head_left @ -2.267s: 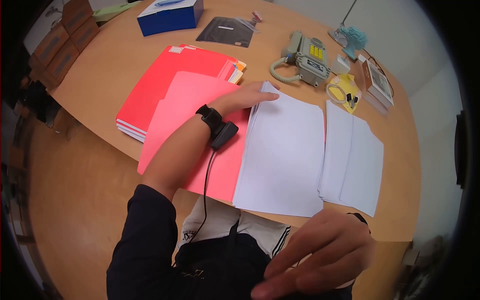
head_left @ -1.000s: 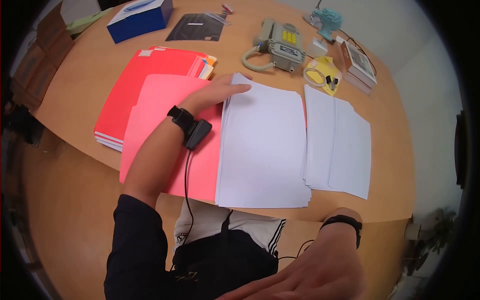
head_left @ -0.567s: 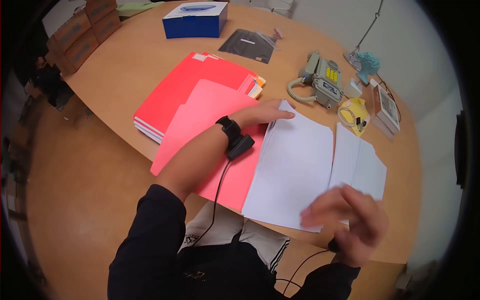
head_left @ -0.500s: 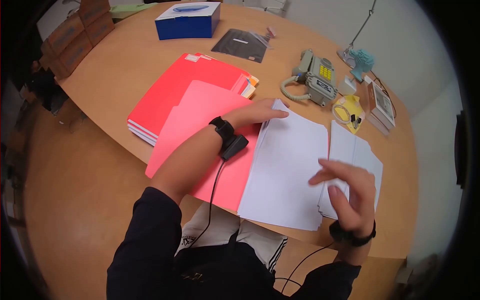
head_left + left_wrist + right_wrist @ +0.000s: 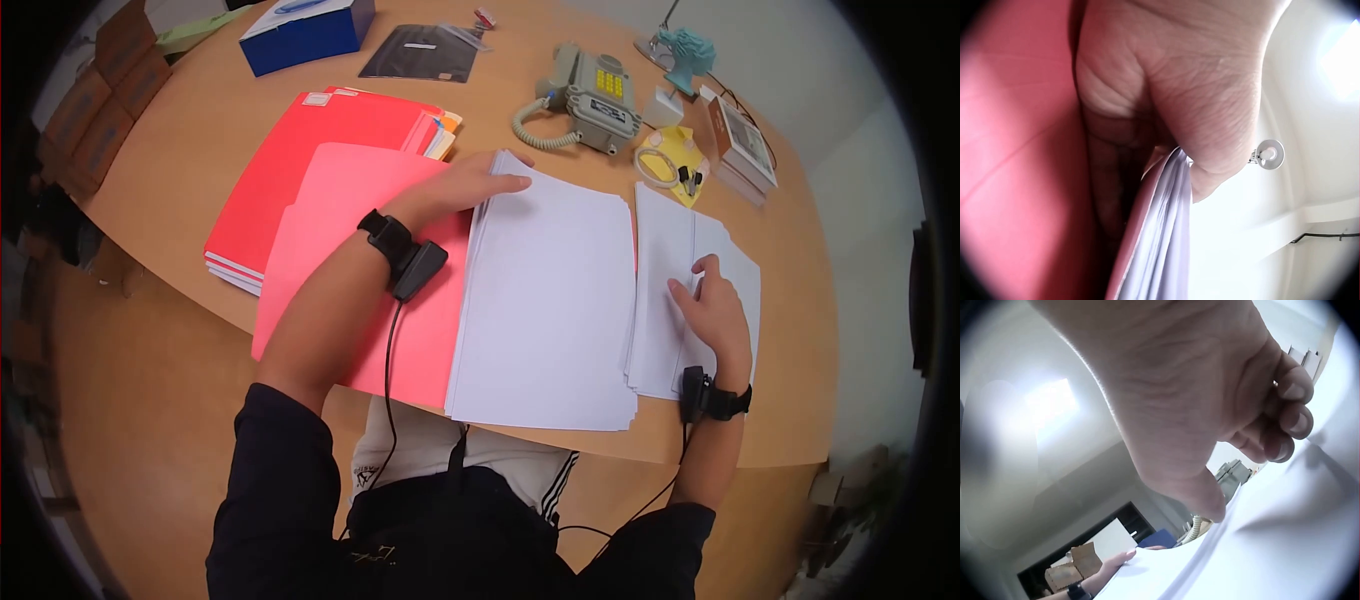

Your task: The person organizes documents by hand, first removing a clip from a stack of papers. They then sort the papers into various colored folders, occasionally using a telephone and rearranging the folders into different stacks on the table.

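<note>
An open pink folder (image 5: 345, 205) lies at the table's front edge, with a stack of white paper (image 5: 550, 310) on its right part. My left hand (image 5: 465, 190) grips the stack's upper left corner, thumb on top. In the left wrist view, a pink folder edge and white sheets (image 5: 1169, 231) sit between its thumb and fingers. My right hand (image 5: 718, 310) is over the other white papers (image 5: 660, 310) to the right, fingers loosely bent and holding nothing. Its fingertips (image 5: 1295, 394) are close over the white surface in the right wrist view.
Red folders (image 5: 320, 140) are stacked at left behind the pink one. Farther back are a blue box (image 5: 310, 40), a black folder (image 5: 425, 55) and a corded telephone (image 5: 595, 100). A yellow pouch (image 5: 680, 150) and books (image 5: 738, 145) stand at back right.
My right hand has gone from low in front of my body up and forward over the right-hand papers. My left hand keeps its grip on the stack. The head view has shifted.
</note>
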`<control>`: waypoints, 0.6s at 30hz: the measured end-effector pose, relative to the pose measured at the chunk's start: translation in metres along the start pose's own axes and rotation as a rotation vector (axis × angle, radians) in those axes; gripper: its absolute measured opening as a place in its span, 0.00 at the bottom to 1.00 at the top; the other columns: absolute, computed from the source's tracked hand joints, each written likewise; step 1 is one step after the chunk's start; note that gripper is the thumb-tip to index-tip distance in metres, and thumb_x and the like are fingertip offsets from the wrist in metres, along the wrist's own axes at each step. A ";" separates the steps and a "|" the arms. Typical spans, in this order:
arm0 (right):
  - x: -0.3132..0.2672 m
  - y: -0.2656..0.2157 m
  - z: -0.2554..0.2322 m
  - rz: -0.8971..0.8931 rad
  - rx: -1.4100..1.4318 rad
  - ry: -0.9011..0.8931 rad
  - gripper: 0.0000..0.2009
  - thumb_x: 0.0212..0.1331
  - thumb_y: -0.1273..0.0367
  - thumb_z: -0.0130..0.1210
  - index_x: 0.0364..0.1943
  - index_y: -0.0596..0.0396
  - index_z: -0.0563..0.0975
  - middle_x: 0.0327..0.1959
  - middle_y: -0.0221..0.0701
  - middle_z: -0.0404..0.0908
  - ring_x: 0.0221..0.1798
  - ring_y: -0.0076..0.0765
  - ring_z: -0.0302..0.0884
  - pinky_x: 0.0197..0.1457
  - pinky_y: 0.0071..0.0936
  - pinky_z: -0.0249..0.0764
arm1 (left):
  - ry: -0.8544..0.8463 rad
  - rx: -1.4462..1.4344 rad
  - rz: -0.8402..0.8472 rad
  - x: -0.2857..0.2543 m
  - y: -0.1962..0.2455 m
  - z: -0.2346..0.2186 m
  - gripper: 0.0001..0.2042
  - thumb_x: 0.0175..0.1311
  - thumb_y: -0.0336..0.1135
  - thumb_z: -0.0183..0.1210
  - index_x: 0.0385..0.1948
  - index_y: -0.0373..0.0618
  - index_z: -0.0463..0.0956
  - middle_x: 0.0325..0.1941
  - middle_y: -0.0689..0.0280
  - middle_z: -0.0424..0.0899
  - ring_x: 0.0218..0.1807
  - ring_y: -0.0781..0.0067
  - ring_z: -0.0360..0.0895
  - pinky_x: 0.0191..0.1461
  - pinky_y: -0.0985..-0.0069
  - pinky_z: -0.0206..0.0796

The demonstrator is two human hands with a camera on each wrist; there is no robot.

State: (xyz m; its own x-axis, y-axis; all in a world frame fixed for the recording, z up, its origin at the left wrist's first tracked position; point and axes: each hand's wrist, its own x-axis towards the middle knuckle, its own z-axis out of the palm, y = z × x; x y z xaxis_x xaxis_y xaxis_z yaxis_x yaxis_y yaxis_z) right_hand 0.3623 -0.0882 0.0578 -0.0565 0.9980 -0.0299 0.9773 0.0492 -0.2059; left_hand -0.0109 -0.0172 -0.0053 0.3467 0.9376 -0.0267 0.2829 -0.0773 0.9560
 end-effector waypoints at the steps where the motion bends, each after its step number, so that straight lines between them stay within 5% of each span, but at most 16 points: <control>1: 0.000 0.006 0.001 0.012 -0.003 -0.002 0.25 0.56 0.54 0.61 0.48 0.60 0.69 0.22 0.46 0.79 0.29 0.55 0.80 0.36 0.43 0.75 | -0.008 -0.034 -0.011 -0.001 0.002 0.000 0.23 0.68 0.43 0.58 0.61 0.44 0.71 0.56 0.62 0.78 0.57 0.72 0.75 0.59 0.73 0.67; 9: 0.005 0.029 0.008 0.133 -0.048 -0.066 0.33 0.54 0.61 0.53 0.64 0.63 0.62 0.40 0.58 0.82 0.45 0.65 0.81 0.51 0.49 0.76 | -0.019 -0.066 -0.022 -0.008 0.012 0.002 0.24 0.68 0.42 0.57 0.63 0.44 0.69 0.56 0.62 0.78 0.56 0.72 0.76 0.59 0.73 0.68; 18: 0.010 0.036 0.019 0.023 0.018 -0.005 0.33 0.50 0.71 0.49 0.66 0.60 0.61 0.29 0.51 0.81 0.37 0.61 0.81 0.46 0.50 0.76 | -0.023 -0.079 -0.036 -0.008 0.012 0.002 0.24 0.69 0.43 0.57 0.64 0.44 0.68 0.57 0.62 0.77 0.57 0.72 0.75 0.60 0.73 0.67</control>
State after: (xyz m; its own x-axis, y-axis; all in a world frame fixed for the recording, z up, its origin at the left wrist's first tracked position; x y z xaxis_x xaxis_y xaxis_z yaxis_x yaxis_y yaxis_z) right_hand 0.3934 -0.0777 0.0315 -0.0352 0.9986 -0.0394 0.9745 0.0256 -0.2230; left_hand -0.0088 -0.0264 0.0059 0.3581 0.9313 -0.0669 0.2239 -0.0161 0.9745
